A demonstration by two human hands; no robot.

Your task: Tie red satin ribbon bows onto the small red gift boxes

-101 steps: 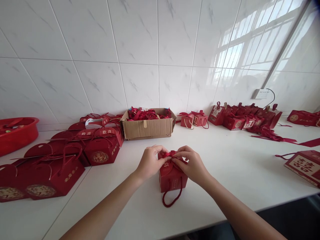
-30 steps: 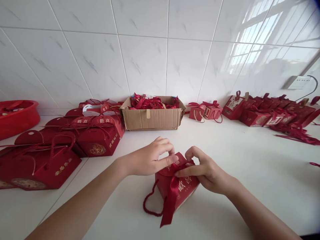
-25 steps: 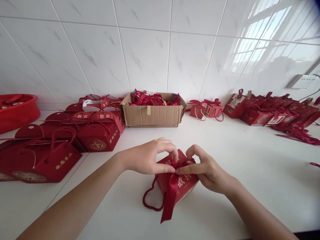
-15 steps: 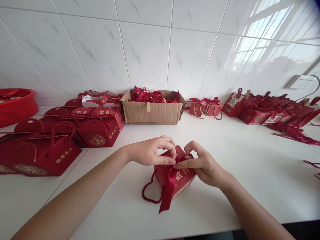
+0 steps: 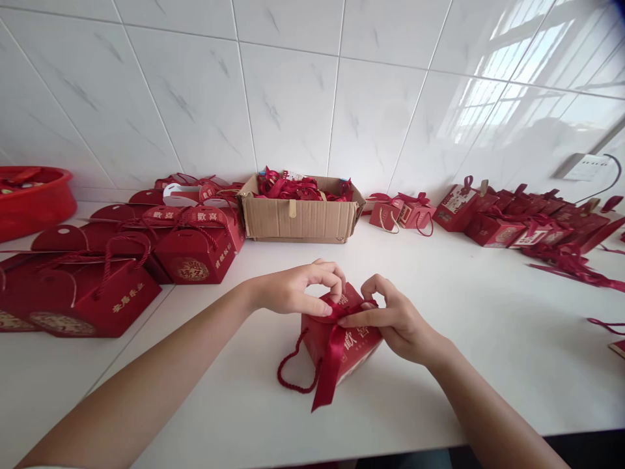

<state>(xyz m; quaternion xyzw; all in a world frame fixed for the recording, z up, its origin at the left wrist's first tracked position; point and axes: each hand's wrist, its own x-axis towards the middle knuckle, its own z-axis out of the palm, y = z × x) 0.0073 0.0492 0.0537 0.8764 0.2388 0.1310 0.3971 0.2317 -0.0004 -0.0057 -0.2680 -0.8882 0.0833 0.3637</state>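
Note:
A small red box (image 5: 359,345) with pale lettering sits on the white table in front of me. A dark red ribbon (image 5: 331,365) crosses its top, one tail hanging down the near side. Beside that tail, a twisted cord handle (image 5: 293,384) loops out to the left. My left hand (image 5: 303,288) is over the box's upper left, thumb and fingers closed round the ribbon near the knot. From the right, my right hand (image 5: 398,319) pinches the ribbon, its index finger lying across the knot. The fingertips partly hide the knot.
Behind stands a cardboard box (image 5: 297,219) full of red ribbons. Large red gift boxes (image 5: 190,254) fill the left, near a red basin (image 5: 39,208). Two small boxes (image 5: 415,215) stand right of the cardboard box, and several more (image 5: 498,228) with loose ribbons are at the far right.
My left thumb has lifted slightly up and left from the knot, uncovering more of the ribbon. My right hand has hardly moved. The view has shifted a little.

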